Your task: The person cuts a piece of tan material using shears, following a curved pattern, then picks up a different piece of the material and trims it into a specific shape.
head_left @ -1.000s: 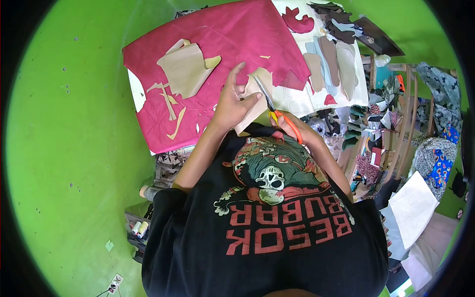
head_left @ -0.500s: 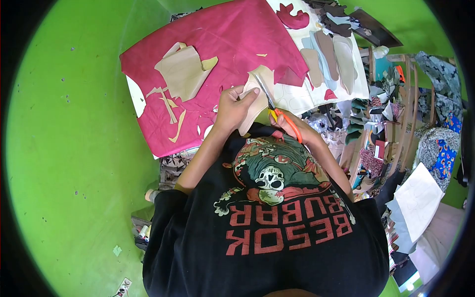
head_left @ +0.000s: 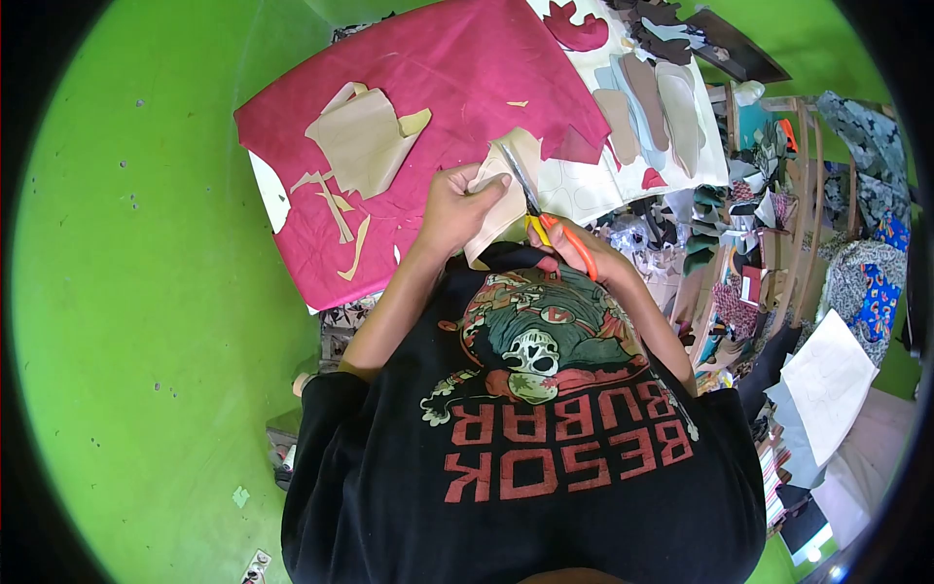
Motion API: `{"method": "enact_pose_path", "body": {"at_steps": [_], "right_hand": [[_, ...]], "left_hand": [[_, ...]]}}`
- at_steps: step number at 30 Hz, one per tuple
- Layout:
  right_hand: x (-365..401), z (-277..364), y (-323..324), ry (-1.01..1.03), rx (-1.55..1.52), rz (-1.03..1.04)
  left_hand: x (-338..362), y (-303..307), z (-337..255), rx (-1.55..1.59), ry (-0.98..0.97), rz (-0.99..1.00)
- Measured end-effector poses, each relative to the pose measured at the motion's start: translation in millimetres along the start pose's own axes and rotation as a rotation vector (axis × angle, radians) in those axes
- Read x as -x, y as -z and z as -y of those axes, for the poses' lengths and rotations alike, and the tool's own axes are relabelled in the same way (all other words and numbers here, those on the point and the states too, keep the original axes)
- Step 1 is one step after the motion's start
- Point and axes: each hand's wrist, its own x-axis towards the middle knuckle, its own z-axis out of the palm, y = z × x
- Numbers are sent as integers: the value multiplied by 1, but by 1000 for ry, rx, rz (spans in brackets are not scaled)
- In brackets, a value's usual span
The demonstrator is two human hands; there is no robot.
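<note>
My left hand [head_left: 455,209] pinches a cream piece of leather-like material [head_left: 500,212], thumb on top, close to my chest. Orange and yellow scissors [head_left: 567,240] are gripped in my right hand [head_left: 595,255]. Their blades lie along the upper right of the cream piece, and whether they are fully closed is hard to make out. Underneath spreads a large crimson sheet [head_left: 389,58]. On it, left of my hands, lie a bigger beige piece [head_left: 362,143] and several thin offcut strips [head_left: 355,251].
Several sole-shaped pieces [head_left: 642,102] in beige, brown and pale blue lie on a white sheet [head_left: 584,195] at upper right. A wooden rack [head_left: 803,209] with fabric scraps stands at the right. The green wall [head_left: 126,292] borders the left side.
Hands, scissors and cream piece keep almost the same position, with the blades still against the piece. The surroundings shift slightly in view.
</note>
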Motion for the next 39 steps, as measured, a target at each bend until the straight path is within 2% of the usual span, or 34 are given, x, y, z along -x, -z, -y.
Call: {"method": "enact_pose_path", "body": {"at_steps": [8, 10, 11, 13, 20, 23, 27, 29, 31, 33, 35, 37, 39], "right_hand": [[2, 21, 23, -41, 48, -8], [-6, 5, 31, 26, 20, 5], [-7, -4, 33, 85, -9, 12], [-3, 5, 35, 64, -55, 24], [-17, 20, 63, 48, 46, 71], [-20, 5, 79, 2, 84, 87], [-32, -12, 84, -9, 83, 95], [-37, -15, 87, 17, -42, 87], [-44, -14, 90, 31, -67, 123], [-46, -10, 94, 34, -25, 164], [-47, -9, 101, 62, -66, 225], [-47, -1, 104, 87, -105, 280], [-45, 6, 102, 15, -337, 246]], "left_hand": [[-18, -10, -7, 20, -8, 34], [-24, -13, -5, -67, -136, 56], [-25, -12, -4, -71, -131, 54], [-22, -20, -22, -72, -36, 35], [-39, -25, -23, -86, -83, 10], [-45, -24, -30, -116, -110, -55], [-50, -16, -42, -334, -115, -92], [-53, -15, -40, -411, -136, -104], [-57, -22, -28, -292, -224, -111], [-58, -28, -21, -274, -187, -143], [-60, -34, -20, -442, -229, -231], [-59, -44, -23, -407, -183, -274], [-57, -53, -30, -366, -138, -320]]}}
